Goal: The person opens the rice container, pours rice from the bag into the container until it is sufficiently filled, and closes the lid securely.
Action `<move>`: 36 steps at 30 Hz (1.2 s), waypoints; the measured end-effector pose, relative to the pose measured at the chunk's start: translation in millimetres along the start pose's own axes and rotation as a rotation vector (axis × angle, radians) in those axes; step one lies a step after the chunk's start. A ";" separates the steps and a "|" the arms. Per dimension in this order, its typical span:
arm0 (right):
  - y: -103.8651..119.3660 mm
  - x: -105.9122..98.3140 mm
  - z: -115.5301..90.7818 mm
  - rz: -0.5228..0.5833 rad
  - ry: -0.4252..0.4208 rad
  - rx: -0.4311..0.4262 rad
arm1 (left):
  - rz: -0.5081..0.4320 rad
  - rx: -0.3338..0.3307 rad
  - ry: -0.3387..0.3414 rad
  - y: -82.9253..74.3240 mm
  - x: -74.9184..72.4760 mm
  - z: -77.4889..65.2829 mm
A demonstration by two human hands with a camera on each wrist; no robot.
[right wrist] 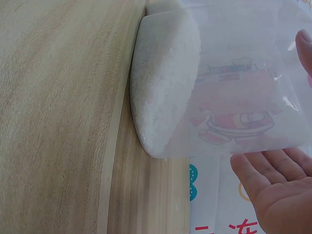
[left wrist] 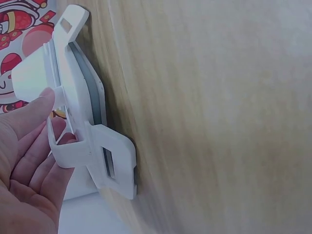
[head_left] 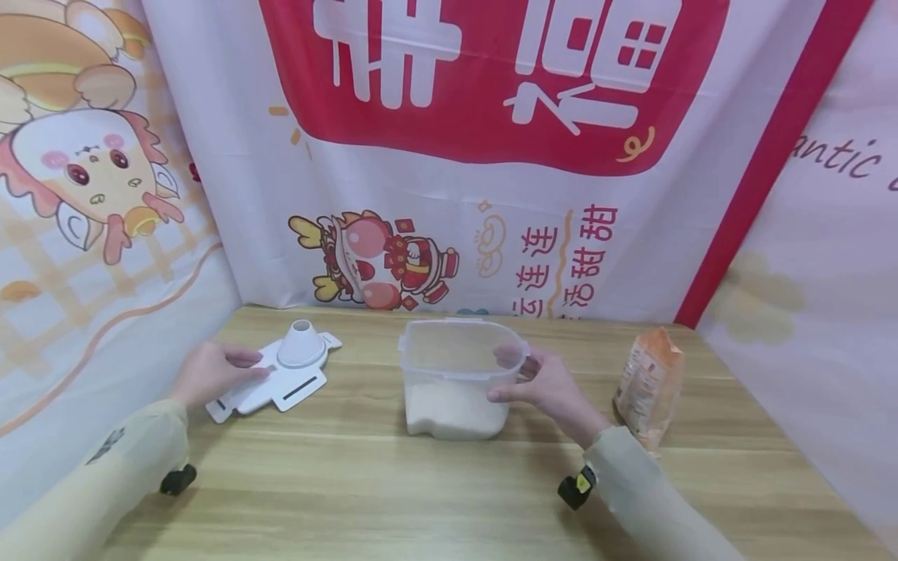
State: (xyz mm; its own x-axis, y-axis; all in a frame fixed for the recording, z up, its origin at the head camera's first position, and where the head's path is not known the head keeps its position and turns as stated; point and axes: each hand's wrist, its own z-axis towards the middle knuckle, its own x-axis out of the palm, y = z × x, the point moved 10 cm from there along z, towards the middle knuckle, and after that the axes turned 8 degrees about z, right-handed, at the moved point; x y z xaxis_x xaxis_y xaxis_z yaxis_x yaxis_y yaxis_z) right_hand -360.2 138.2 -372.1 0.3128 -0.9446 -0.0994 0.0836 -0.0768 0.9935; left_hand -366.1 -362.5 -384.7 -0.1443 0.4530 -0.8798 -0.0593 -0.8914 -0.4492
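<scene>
A clear plastic container stands uncovered at mid-table, its lower part filled with white grains that look like rice. My right hand holds the container's right side near the rim, thumb on the front and fingers behind. On the left lies its white lid, with flaps at the edges and a cone-shaped spout on top. My left hand pinches a raised loop-like flap of the lid between thumb and fingers. The lid sits tilted close over the wood in the left wrist view.
An orange and white paper-like bag stands upright on the right side of the wooden table. Printed cloth hangs along the back edge, with more cloth on both sides. Each wrist bears a small black device.
</scene>
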 end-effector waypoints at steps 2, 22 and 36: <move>-0.2 0.1 0.2 -0.002 0.000 -0.007 | -0.004 -0.010 0.000 2.4 0.9 -0.1; -0.2 -0.1 0.6 -0.015 -0.011 0.006 | -0.112 -0.013 0.007 11.9 3.5 -3.9; -1.7 -1.3 0.2 -0.013 -0.015 0.005 | -0.084 -0.030 0.006 6.8 2.8 -4.9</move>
State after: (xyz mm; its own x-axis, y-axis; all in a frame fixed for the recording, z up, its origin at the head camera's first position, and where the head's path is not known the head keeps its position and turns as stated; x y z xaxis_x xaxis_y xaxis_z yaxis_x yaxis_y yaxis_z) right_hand -361.0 139.4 -373.7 0.2972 -0.9483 -0.1110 0.0829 -0.0902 0.9925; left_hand -362.1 -367.3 -390.9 -0.1346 0.5265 -0.8394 -0.0417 -0.8494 -0.5261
